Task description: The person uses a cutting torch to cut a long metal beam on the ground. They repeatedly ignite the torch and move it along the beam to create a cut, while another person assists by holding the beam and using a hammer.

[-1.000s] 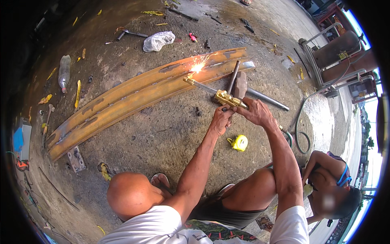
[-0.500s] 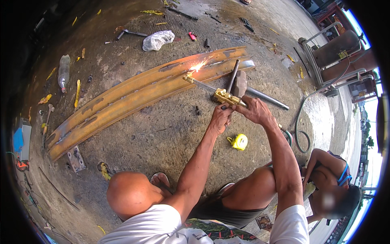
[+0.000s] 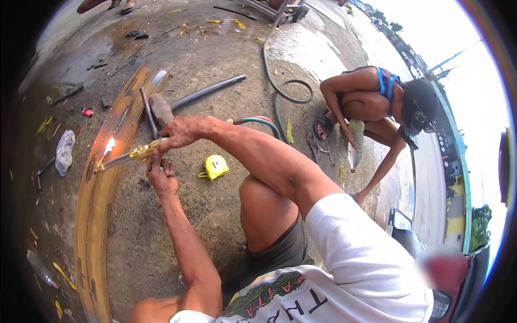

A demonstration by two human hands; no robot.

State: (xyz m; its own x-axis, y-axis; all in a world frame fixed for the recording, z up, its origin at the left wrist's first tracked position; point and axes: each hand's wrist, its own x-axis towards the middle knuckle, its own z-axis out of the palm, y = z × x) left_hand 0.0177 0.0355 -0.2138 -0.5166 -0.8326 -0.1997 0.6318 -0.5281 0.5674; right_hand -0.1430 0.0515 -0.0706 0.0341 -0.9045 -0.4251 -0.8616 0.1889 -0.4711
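Observation:
A brass cutting torch (image 3: 123, 158) is in both my hands, its nozzle over a curved, rusty steel channel (image 3: 88, 231). A bright flame glows where the tip meets the steel. My right hand (image 3: 186, 132) is closed around the rear of the torch. Just below, my left hand (image 3: 163, 176) has its fingers curled at the underside of the torch body. Beyond my right hand lie a sledgehammer head (image 3: 161, 110) and a thin metal rod (image 3: 147, 110). A yellow tape measure (image 3: 216, 167) sits on the concrete, right of my left hand.
Green and red hoses (image 3: 264, 125) trail from behind my right wrist, near a looped dark hose (image 3: 267, 70). A person (image 3: 371, 102) crouches at the right, one hand at a plastic bottle (image 3: 356, 145). A dark pipe (image 3: 210, 91) and a plastic bag (image 3: 65, 153) lie on the ground.
My view has swung right, so the steel and torch appear farther left and the crouching person shows more fully. Both hands still hold the torch, and the flame still burns at the steel.

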